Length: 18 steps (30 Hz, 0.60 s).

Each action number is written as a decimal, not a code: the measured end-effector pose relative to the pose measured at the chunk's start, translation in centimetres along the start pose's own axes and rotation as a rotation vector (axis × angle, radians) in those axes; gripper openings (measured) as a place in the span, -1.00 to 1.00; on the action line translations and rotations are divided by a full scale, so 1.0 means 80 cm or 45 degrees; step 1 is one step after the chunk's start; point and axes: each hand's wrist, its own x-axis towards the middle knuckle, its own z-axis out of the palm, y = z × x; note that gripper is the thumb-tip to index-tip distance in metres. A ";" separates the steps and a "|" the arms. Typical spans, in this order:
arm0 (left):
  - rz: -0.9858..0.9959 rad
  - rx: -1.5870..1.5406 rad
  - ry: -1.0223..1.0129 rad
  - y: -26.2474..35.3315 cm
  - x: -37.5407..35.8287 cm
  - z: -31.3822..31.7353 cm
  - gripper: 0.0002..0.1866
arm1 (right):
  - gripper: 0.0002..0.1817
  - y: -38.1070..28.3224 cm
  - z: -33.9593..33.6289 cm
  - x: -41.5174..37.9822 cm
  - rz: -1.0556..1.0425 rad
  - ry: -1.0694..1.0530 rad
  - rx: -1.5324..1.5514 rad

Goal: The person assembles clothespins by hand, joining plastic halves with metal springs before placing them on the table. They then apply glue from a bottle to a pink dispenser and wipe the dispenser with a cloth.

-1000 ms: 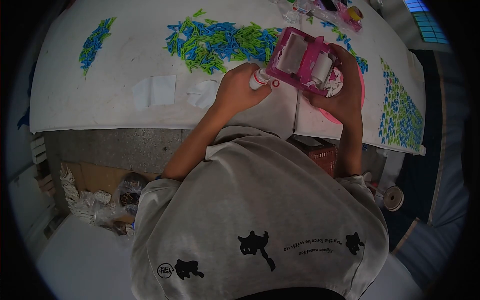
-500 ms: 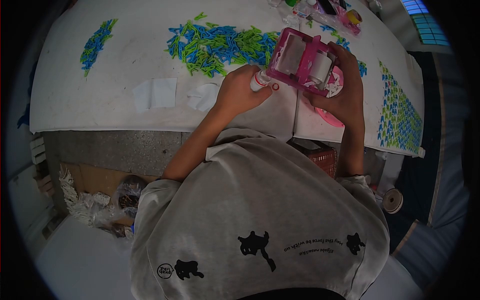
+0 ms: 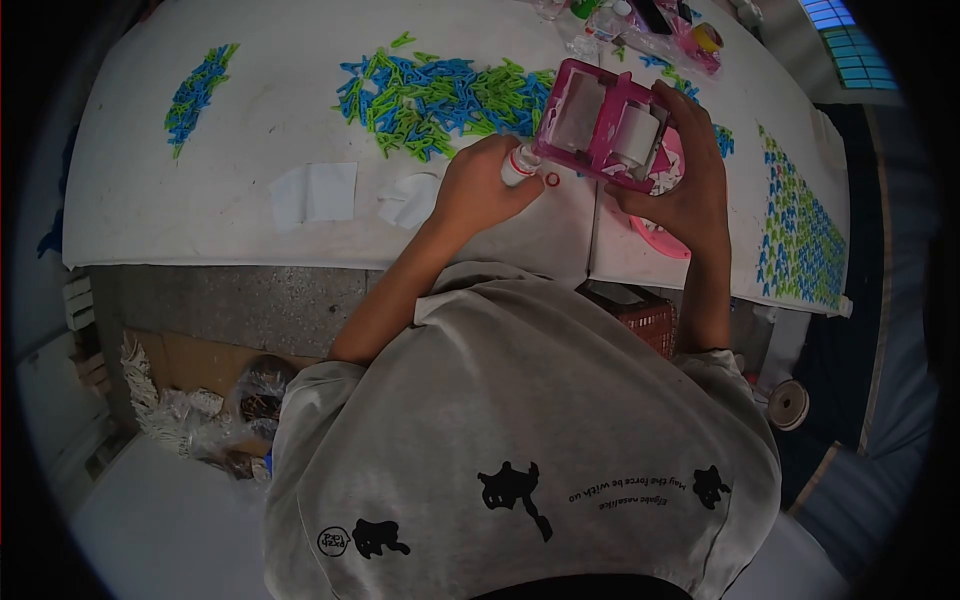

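My left hand (image 3: 478, 192) is closed around a small white bottle (image 3: 520, 165) with a red band, held beside the near left corner of a magenta plastic holder (image 3: 572, 148). My right hand (image 3: 700, 170) grips that holder from its right side, thumb at the near edge and fingers at the far one. A bar crosses the holder's middle, and a white roll (image 3: 638, 135) sits in its right part. Partly hidden beneath lies a pink dish (image 3: 662, 240) with white scraps. A small red ring (image 3: 553, 180) shows just right of the bottle.
Green and blue plastic clips form a big heap (image 3: 430, 105), a smaller pile (image 3: 198, 95) at left and neat rows (image 3: 798, 225) at right. White paper pieces (image 3: 315, 195) lie near the front edge. Plastic bags and yellow tape (image 3: 707, 38) are at the back. A brown basket (image 3: 645, 318) stands below.
The magenta holder has tilted slightly in my right hand, its middle bar shifting left. My left hand keeps hold of the bottle in nearly the same place.
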 end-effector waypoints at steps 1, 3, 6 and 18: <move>0.000 0.000 0.000 0.000 0.000 0.000 -0.71 | 0.14 0.000 0.000 0.000 0.008 -0.007 0.002; -0.009 0.004 -0.002 0.000 0.001 0.000 -0.71 | 0.14 0.001 0.000 0.000 0.006 -0.007 -0.002; -0.015 -0.004 -0.007 -0.001 0.002 0.000 -0.71 | 0.15 0.001 0.000 0.001 0.002 -0.007 -0.005; -0.027 0.029 -0.030 0.002 0.010 0.002 -0.68 | 0.17 0.002 -0.004 0.005 -0.023 0.000 -0.036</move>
